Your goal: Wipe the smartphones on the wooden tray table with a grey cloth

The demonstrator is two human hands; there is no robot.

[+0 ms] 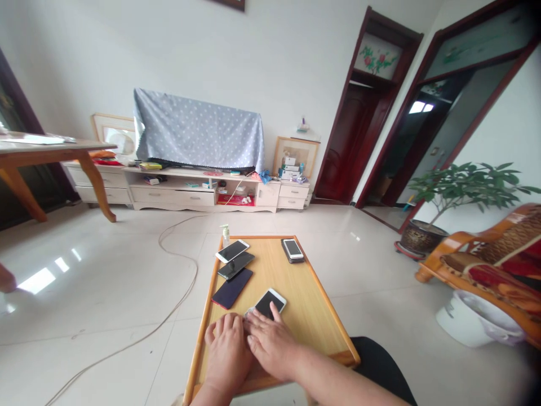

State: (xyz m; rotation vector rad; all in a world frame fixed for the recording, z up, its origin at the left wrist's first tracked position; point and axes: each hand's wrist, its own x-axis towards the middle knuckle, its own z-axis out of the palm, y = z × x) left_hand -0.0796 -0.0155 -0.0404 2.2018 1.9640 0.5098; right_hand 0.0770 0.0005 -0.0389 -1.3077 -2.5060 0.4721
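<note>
A white-framed smartphone (270,303) with a dark screen lies near the front of the small wooden table, its lower part covered by my hands. Across it my right hand (273,344) rests palm down, fingers stretched out and one finger spread over the screen. A small whitish, crumpled piece (249,312) shows at the right fingertips; its kind is unclear. Beside it, my left hand (228,349) is curled with its knuckles up, and whatever its fingers hold is hidden. Left of the phone lie a dark blue phone (232,288), a black phone (236,265) and a white phone (232,251).
The wooden table (313,304) has a raised rim. A stack of phones (292,250) sits at its far right corner, a pump bottle (225,234) at the far left. A cable (192,282) crosses the floor. A white bin (473,318) stands right, by a wooden chair (448,254).
</note>
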